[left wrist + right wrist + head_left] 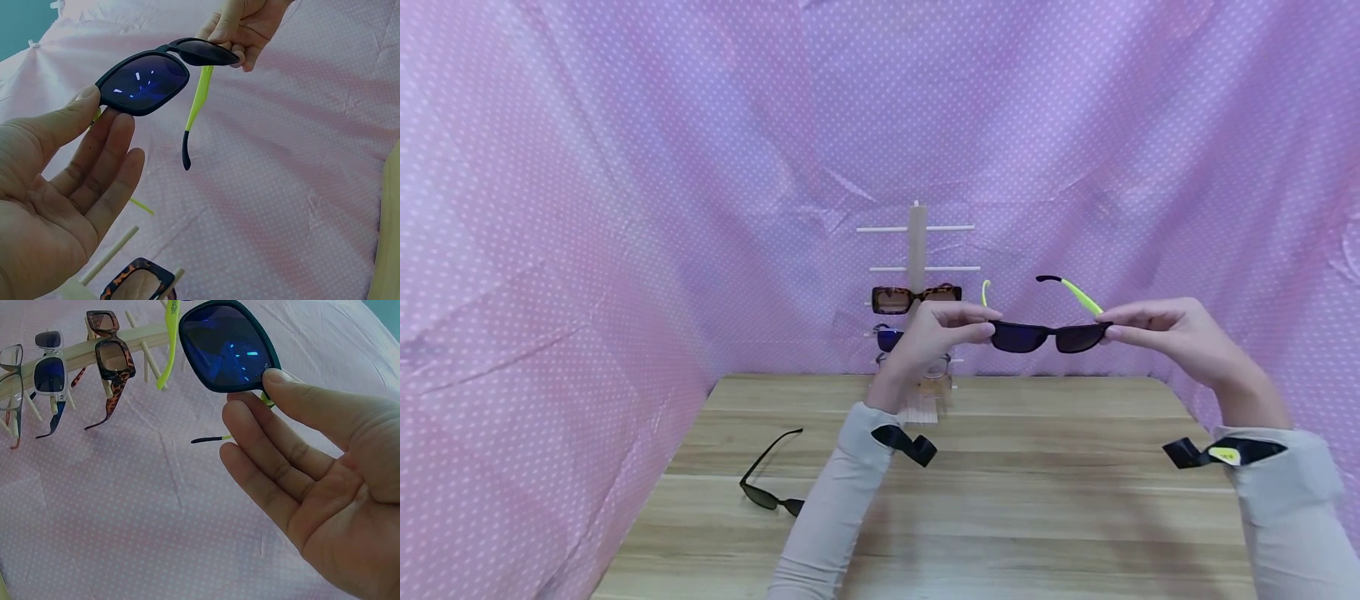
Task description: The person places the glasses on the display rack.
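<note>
Both hands hold up a pair of black-framed sunglasses [1021, 337] with neon yellow arms and dark lenses, above the far part of the table. My left hand [932, 335] pinches one end of the frame, by the hinge, between thumb and fingers. At the opposite hinge my right hand [1183, 337] does the same. The arms are unfolded and point away from me, with black tips. In the left wrist view a blue sheen lies on the near lens [144, 84]. The right wrist view shows a yellow arm [169, 347] beside the blue-reflecting lens.
Behind my left hand stands a wooden display rack [917, 242] with white crossbars. Tortoiseshell sunglasses [891, 301], blue-lensed sunglasses [889, 340] and clear glasses [11, 387] hang on it. Another dark pair [762, 497] lies on the wooden table [1037, 517], partly behind my left sleeve. Polka-dot cloth [775, 125] surrounds the table.
</note>
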The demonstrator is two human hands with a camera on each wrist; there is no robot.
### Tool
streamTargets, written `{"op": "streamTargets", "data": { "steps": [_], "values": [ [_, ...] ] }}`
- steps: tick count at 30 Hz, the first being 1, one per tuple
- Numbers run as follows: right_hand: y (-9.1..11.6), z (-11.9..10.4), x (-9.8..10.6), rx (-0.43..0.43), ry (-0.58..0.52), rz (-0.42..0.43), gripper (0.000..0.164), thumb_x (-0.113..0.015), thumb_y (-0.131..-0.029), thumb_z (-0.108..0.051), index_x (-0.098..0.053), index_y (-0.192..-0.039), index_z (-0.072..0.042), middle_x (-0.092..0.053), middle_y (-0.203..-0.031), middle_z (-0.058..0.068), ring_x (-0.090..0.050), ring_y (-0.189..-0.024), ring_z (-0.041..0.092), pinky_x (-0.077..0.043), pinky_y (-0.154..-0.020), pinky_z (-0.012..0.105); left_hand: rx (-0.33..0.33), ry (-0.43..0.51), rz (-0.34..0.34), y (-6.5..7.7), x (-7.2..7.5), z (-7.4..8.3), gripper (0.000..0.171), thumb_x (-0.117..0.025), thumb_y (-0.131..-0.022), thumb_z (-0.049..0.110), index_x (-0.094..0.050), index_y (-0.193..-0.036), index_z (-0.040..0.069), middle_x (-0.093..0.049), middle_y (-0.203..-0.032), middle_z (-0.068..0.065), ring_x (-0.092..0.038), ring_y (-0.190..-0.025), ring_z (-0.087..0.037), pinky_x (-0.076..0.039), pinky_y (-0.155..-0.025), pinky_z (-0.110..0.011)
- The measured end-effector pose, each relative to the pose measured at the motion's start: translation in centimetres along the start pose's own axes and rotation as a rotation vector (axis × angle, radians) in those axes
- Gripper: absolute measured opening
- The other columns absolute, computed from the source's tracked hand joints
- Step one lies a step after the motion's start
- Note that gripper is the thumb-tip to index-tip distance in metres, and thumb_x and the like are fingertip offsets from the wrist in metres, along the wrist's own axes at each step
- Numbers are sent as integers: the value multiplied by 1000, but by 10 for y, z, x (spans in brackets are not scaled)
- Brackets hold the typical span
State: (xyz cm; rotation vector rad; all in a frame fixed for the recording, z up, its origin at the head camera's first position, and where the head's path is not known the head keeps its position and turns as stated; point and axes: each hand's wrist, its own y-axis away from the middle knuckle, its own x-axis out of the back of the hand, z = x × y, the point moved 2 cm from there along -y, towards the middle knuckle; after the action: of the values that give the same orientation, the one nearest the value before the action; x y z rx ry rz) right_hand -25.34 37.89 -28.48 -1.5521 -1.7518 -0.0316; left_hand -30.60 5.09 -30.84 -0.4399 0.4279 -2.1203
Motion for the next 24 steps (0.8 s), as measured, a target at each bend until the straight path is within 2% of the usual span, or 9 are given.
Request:
{"op": "streamTargets", "data": {
  "steps": [3,8,15,19,24],
  "values": [
    [-3,-5,-3,23,-12,2,23,-69,-92,6,-74,-114,2,-80,-88,-7,-70,-80,3,-52,-73,15,-34,13,7,1,3,3,26,-71,-95,5,-72,-119,-4,-74,-114,-11,-74,-95,-14,-59,-96,-35],
    [-8,-13,-9,27,-18,21,21,-69,-93,4,-74,-113,3,-79,-88,-10,-71,-83,2,-52,-75,14,-51,34,19,6,11,7,26,-70,-94,1,-70,-119,-8,-75,-111,-8,-73,-94,-12,-60,-96,-35],
    [-19,-22,-25,49,-91,15,21,-70,-93,3,-74,-114,3,-80,-89,-5,-73,-85,3,-54,-79,13,-84,30,62,15,25,12,25,-70,-93,-3,-70,-116,-10,-76,-105,-1,-74,-87,-10,-61,-85,-28],
    [-26,-25,-35,89,-154,-1,22,-69,-92,6,-74,-113,4,-80,-89,-2,-74,-85,6,-55,-78,14,-115,22,90,21,34,16,25,-70,-92,-5,-69,-115,-13,-76,-107,-2,-73,-89,-10,-60,-87,-26],
    [-34,-30,-48,120,-157,-17,22,-70,-92,4,-75,-113,3,-80,-89,-2,-74,-83,6,-55,-77,15,-116,14,116,30,47,19,25,-68,-92,-7,-67,-116,-14,-76,-105,5,-72,-90,-9,-58,-91,-25]
  ]
}}
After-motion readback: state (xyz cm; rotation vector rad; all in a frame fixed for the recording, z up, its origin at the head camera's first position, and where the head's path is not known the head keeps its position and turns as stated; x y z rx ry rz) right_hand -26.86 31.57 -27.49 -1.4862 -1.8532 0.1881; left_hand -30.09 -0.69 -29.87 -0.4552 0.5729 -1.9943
